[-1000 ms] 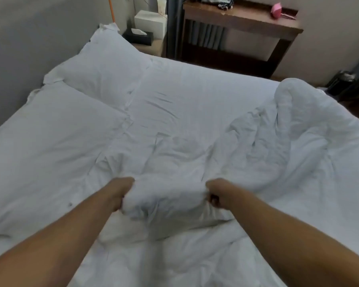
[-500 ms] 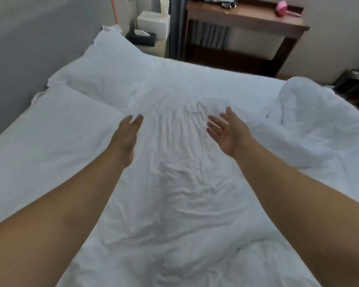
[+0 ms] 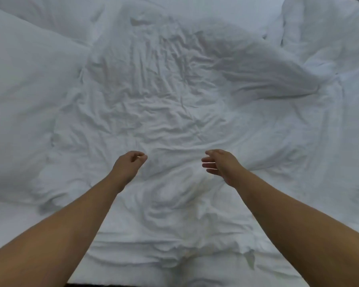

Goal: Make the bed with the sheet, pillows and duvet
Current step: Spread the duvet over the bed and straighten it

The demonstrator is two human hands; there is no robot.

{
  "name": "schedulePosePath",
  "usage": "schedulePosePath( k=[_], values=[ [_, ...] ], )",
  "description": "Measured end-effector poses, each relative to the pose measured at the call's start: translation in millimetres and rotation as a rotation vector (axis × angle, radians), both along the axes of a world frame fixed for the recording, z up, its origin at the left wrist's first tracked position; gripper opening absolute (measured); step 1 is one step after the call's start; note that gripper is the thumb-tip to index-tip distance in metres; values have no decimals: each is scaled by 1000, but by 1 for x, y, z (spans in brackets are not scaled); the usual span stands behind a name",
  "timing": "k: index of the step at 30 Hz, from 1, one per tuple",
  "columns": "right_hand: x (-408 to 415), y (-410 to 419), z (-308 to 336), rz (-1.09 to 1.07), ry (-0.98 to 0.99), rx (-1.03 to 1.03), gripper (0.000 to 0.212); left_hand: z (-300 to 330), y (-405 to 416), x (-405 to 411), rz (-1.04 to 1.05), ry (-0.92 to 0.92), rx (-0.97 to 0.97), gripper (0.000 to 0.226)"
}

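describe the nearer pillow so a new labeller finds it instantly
Start from the white bed filling the view and go to its left side. The nearer pillow is the big smooth slab at the left edge, left of the left hand. Unlike the heavily creased duvet beside it, its surface is almost wrinkle-free.

No readable text, labels, brands, numbers or signs anywhere in head view. Plain white bedding only, no print or tag legible.
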State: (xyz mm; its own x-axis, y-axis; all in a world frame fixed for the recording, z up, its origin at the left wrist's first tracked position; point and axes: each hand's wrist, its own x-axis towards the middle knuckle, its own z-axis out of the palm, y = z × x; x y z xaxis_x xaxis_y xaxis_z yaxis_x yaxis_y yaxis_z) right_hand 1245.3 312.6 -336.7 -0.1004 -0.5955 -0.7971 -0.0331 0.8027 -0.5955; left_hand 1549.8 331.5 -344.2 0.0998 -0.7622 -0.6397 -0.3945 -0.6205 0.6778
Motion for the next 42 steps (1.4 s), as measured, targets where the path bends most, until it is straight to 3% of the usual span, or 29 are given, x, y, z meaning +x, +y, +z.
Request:
schedulePosePath(
  k=[4,8,13,15,18,20,21,23,25,27,29,31,34,37,39,41,42],
  values=[
    [-45,68,-35,206,190,21,27,-32,51,-30,-83,-27,106,32],
    [-92,133,-57,593,583,-102,31,-58,111,-83,-372,-108,179,39],
    [-153,205,-71,541,840,-256,23,-83,180,-182,-886,-163,-59,98],
    [-182,231,-79,611,889,-203,32,-93,199,-224,-992,-244,-166,114],
    [-221,259,-98,952,856,-13,76,-112,211,-270,-999,-455,-208,122],
    [-239,272,-113,1150,863,86,104,-127,209,-281,-934,-539,-220,105],
    [-248,276,-122,1210,916,86,105,-132,204,-281,-887,-521,-259,87],
    [-261,281,-137,1210,1054,-19,82,-139,196,-272,-841,-455,-330,45],
    [-271,282,-145,1169,1184,-182,53,-137,190,-256,-897,-512,-407,17],
    [-282,278,-132,1205,1142,-229,34,-130,192,-234,-1074,-581,-391,30],
    [-296,272,-108,1296,1068,-34,16,-116,206,-215,-1252,-638,-266,29],
    [-317,273,-95,1433,947,233,31,-110,229,-210,-1377,-614,-83,19],
    [-333,281,-84,1522,764,545,45,-110,265,-226,-1293,-600,345,44],
    [-328,293,-81,1552,764,646,59,-103,274,-232,-1349,-486,367,56],
    [-317,295,-79,1609,717,716,83,-95,265,-213,-1378,-337,335,81],
    [-296,287,-73,1576,674,733,97,-88,255,-193,-1281,-244,317,108],
    [-283,280,-71,1539,682,675,91,-87,251,-180,-1152,-224,291,115]
  ],
)
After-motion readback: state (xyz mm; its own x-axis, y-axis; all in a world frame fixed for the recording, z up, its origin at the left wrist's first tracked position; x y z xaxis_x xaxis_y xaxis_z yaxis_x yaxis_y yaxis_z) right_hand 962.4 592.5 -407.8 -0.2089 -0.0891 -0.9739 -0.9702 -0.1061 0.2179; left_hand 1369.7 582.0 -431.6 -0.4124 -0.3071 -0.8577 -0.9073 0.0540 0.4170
